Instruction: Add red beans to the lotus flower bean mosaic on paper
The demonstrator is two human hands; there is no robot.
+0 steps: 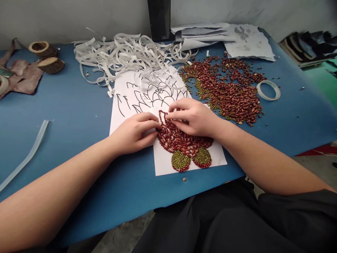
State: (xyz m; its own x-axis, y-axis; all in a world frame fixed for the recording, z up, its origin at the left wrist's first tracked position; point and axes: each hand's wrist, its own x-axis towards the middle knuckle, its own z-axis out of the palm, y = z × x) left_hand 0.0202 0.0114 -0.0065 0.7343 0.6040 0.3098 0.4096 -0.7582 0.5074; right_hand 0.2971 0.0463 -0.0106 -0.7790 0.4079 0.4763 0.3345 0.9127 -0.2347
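While two wooden pieces (pixel 51 65) sit at the far left of a blue table (pixel 71 109), a pale strip (pixel 27 159) lies nearer. Next, the left hand (pixel 136 133) rests, fingers curled, at the left edge of a red-and-green bean picture (pixel 177 141) on white paper (pixel 219 156) at near centre; whether it pinches anything, I cannot tell. Beyond are a line drawing (pixel 140 100) and tangled paper strips (pixel 126 56). The right hand (pixel 193 117) arches over the picture's far side, its hold likewise unclear. Farther right lie loose beans (pixel 229 89), then a tape roll (pixel 278 92).
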